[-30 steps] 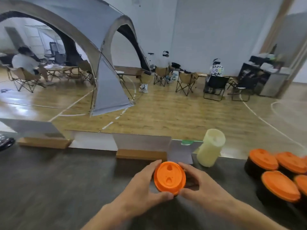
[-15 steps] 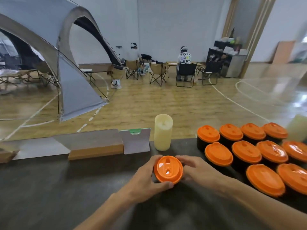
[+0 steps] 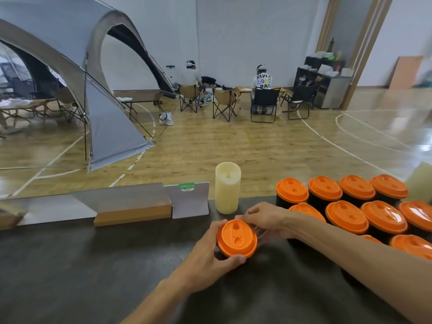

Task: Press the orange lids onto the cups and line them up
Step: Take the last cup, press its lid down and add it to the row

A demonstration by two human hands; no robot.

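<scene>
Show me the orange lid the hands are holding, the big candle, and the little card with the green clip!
orange lid (image 3: 237, 238), head view, middle of its top face.
candle (image 3: 227, 189), head view, middle of its cream side.
card with the green clip (image 3: 190, 203), head view, bare grey face below the clip.

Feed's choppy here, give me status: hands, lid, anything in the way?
Both hands, left and right, grip one orange lid at its rim. Capped cups grouped right. Candle just behind.
</scene>
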